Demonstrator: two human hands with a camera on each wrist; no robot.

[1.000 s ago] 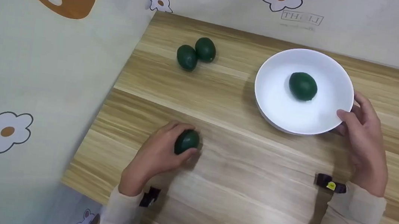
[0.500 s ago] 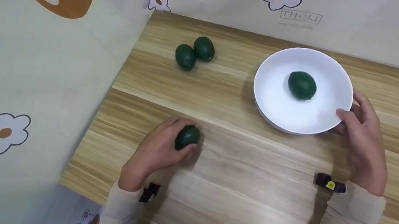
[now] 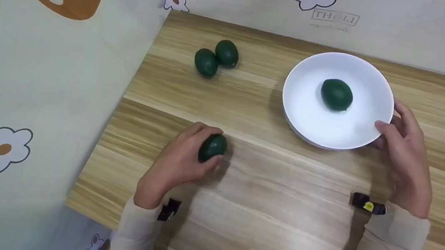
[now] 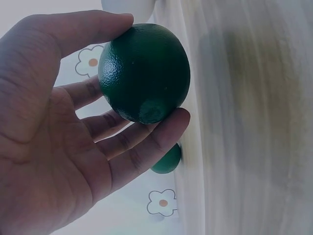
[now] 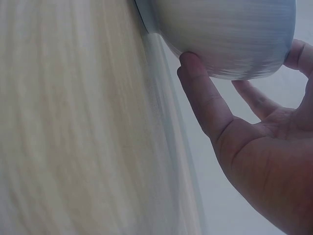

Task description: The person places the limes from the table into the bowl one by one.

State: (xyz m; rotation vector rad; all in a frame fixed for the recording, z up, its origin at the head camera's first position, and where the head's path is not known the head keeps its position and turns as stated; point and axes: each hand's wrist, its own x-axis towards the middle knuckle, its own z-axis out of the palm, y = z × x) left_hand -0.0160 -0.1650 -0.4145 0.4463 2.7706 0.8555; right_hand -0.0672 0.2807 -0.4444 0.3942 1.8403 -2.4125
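Note:
A dark green, egg-shaped avocado [image 4: 144, 73] is in my left hand [image 3: 181, 154], pinched between thumb and fingers. Whether it touches the table cannot be told. My right hand [image 3: 407, 154] grips the right side of a white bowl [image 3: 295, 112], thumb on the rim and fingers against the outer wall, as the right wrist view of the bowl [image 5: 230, 34] also shows. Inside the bowl lies another avocado [image 3: 337, 95]. At the back left, two more avocados [image 3: 206, 62] rest side by side on the wooden table [image 3: 262, 213].
Behind the table's back edge and beyond its left side hangs a pale cloth [image 3: 54, 93] printed with flowers and a strawberry. A dark strap with a yellow sticker [image 3: 368, 206] is at my right wrist. A black strap [image 3: 169, 210] sits at the left wrist.
My left hand, with the avocado in it, has shifted slightly away from me toward the back of the table. The right hand and the bowl keep their place.

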